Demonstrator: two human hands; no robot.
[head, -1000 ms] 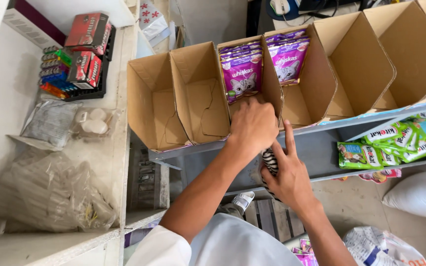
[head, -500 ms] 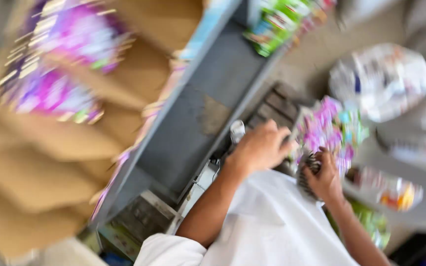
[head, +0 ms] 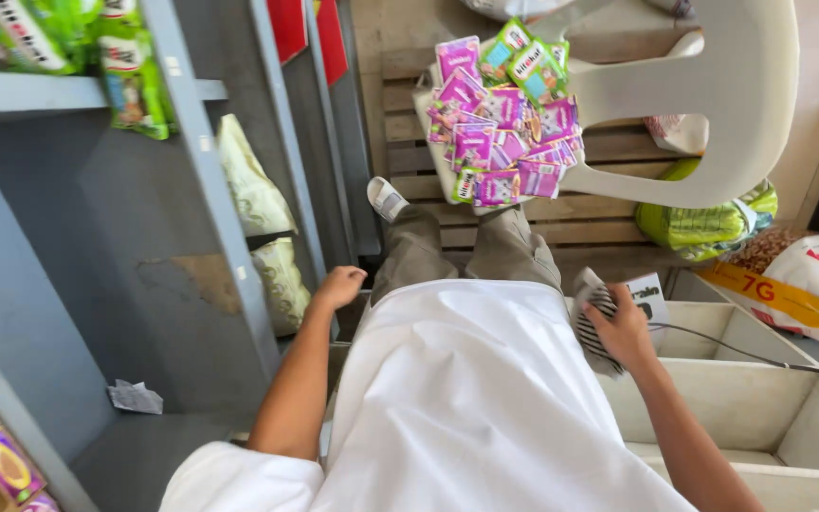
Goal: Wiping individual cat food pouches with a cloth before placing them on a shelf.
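Observation:
I look straight down my white shirt to my legs and one shoe (head: 387, 199). My left hand (head: 341, 284) hangs at my side near the grey metal shelf post (head: 212, 190), fingers curled in with nothing in them. My right hand (head: 624, 328) grips a striped black and white cloth (head: 595, 322) at my hip. Ahead of my feet, a pile of purple, pink and green pouches (head: 509, 123) lies on the seat of a white plastic chair (head: 713, 104), apart from both hands.
A wooden pallet (head: 580, 223) lies under the chair. Green and yellow sacks (head: 708, 223) and a white sack (head: 808, 284) sit at right, over cardboard boxes (head: 732, 398). Grey shelving (head: 68, 265) at left holds green packets (head: 135, 76), with sacks (head: 258, 218) below.
My view has swung down from the boxes on the shelf to the floor. Both hands have dropped from the shelf edge to my sides. The cloth stays in my right hand.

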